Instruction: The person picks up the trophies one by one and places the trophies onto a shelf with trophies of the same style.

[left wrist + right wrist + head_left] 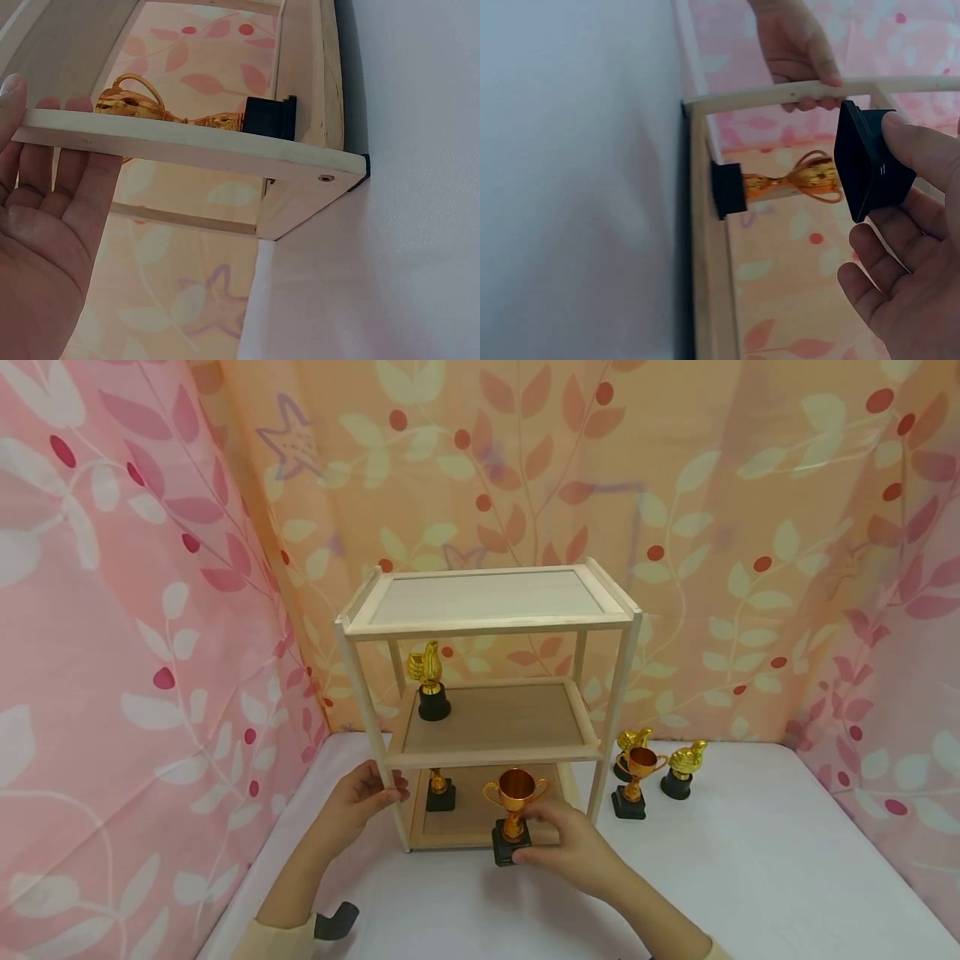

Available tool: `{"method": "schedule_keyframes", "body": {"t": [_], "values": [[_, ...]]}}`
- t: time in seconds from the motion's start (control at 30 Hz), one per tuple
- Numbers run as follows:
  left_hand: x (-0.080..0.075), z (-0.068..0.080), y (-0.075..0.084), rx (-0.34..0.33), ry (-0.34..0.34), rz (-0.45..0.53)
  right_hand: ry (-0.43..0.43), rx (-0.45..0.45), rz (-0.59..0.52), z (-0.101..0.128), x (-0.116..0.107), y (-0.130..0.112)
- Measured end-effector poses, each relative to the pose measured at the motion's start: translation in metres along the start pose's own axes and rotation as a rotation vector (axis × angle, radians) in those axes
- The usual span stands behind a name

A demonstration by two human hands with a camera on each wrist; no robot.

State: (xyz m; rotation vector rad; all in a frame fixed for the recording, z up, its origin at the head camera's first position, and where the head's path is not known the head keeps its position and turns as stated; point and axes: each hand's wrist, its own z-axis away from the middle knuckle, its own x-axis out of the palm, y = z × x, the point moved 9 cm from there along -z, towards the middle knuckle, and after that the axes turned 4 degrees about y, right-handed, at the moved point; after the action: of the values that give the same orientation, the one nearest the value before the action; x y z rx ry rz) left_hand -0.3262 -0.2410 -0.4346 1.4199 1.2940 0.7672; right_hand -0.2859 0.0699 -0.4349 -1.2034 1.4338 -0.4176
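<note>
The right hand (573,852) pinches the upright copper cup (513,806) by its black base, just near of the rack's (487,627) bottom shelf; the left hand's (360,797) fingers curl round the near-left post.

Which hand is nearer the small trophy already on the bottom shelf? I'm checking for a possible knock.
Left. The left hand grips the shelf's front-left post, just beside that small trophy; the right hand holds the cup trophy farther right.

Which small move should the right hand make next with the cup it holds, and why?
Probably slide the cup forward onto the bottom shelf. The right hand holds its black base just before that shelf's front edge, the space right of the small trophy is free, and the left hand steadies the post.
</note>
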Motion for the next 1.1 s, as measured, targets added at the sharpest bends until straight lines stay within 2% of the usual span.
{"method": "schedule_keyframes", "body": {"t": [0.33, 0.7, 1.1], "values": [[0.0, 0.0, 0.0, 0.0, 0.0, -0.009, -0.012, -0.043, 0.016, -0.002, 0.02, 0.014], [0.0, 0.0, 0.002, 0.005, 0.0, -0.009, -0.006, 0.038, 0.013, -0.011, 0.028, 0.035], [0.0, 0.0, 0.003, 0.008, 0.002, -0.021, 0.026, 0.031, 0.026, -0.032, 0.04, 0.051]]}}
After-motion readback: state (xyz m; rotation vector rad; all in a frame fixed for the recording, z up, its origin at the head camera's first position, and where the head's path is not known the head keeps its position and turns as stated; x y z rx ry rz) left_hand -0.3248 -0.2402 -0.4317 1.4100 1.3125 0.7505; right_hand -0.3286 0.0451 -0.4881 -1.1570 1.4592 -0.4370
